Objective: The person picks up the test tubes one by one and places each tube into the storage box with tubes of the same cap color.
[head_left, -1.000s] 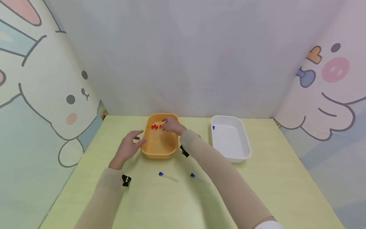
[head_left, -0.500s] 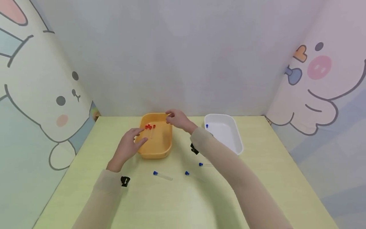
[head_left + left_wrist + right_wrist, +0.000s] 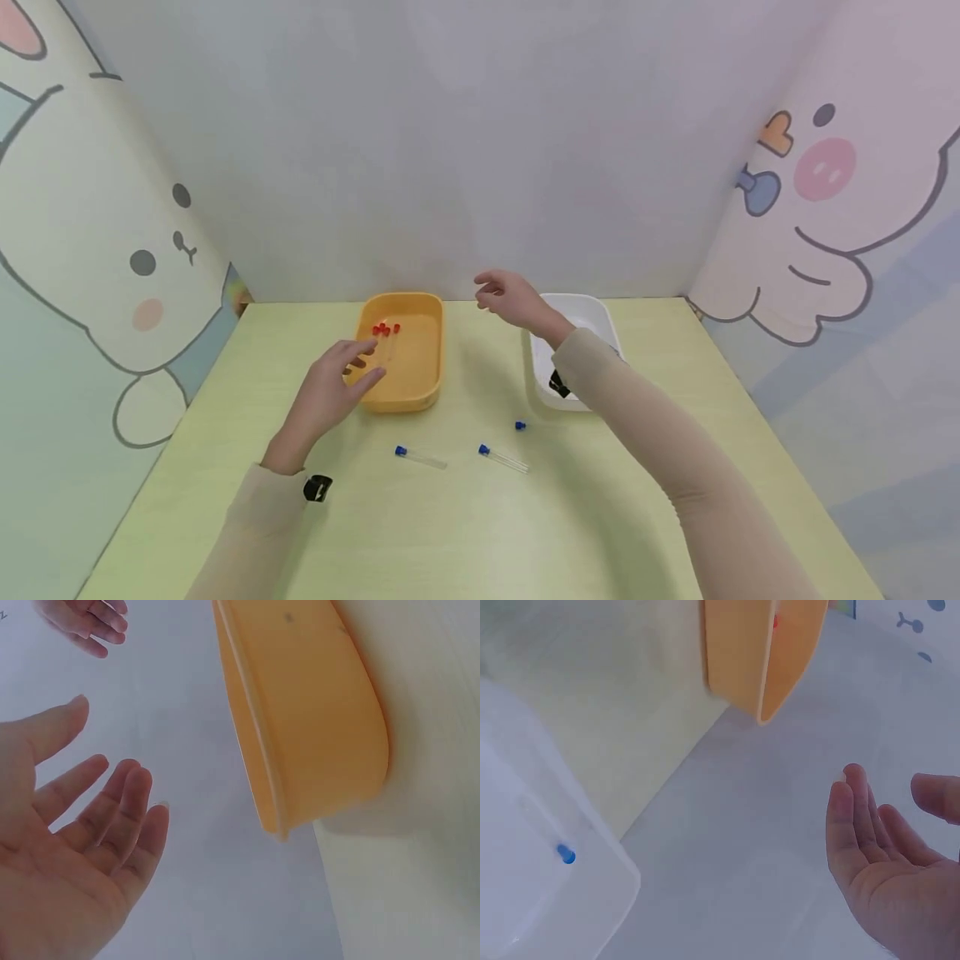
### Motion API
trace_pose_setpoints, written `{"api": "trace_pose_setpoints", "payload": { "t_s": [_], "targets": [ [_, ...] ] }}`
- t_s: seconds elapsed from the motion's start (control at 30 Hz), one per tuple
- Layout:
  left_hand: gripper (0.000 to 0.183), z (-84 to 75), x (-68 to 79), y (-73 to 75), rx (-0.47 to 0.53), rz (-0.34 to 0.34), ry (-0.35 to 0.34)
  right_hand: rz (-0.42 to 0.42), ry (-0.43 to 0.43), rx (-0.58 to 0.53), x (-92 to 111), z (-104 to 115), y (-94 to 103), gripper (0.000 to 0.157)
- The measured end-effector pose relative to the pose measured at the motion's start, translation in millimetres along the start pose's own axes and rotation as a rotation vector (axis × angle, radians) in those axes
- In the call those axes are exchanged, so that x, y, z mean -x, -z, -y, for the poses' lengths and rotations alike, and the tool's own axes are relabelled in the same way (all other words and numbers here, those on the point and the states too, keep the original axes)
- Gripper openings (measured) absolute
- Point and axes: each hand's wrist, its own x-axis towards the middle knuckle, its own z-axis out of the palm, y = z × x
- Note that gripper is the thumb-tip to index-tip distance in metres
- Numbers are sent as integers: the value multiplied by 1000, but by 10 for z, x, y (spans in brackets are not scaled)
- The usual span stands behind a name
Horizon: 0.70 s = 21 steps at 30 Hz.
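My left hand [image 3: 328,387] hovers at the left side of the orange tray [image 3: 441,354], fingers loosely bent and the palm holding nothing. Inside that tray lie several clear tubes with red caps [image 3: 386,331]. Raised between the two trays, my right hand [image 3: 517,300] also holds nothing, its thumb apart from relaxed fingers in the right wrist view. My right forearm passes over the white tray [image 3: 538,375] and hides part of it. A blue-capped tube [image 3: 566,853] lies in that tray in the right wrist view.
On the table in front of the trays lie two blue-capped tubes, a left one [image 3: 420,457] and a middle one [image 3: 504,458]. Another blue cap [image 3: 521,426] shows nearer the white tray; its tube is hard to make out. A pale wall [image 3: 480,167] stands behind the table.
My right hand has left the orange tray, moving up and right toward the white tray. A red-capped tube near it stays in the orange tray. The left hand keeps almost still; the view has shifted slightly.
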Motion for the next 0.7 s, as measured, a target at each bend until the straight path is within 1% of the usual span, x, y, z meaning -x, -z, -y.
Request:
{"api": "trace_pose_setpoints", "payload": {
  "t_s": [0.17, 0.37, 0.57, 0.7],
  "targets": [
    [47, -24, 47, -17, 9, -3, -28, -19, -7, 40, 149, -89, 151, 43],
    [45, -65, 114, -26, -6, 11, -37, -24, -20, 84, 337, -217, 316, 44],
    [44, -79, 205, -55, -29, 24, -48, -45, -60, 94, 534, -331, 497, 44],
    [42, -91, 245, -66, -34, 41, -51, -70, -71, 100, 614, -420, 607, 45]
  ]
}}
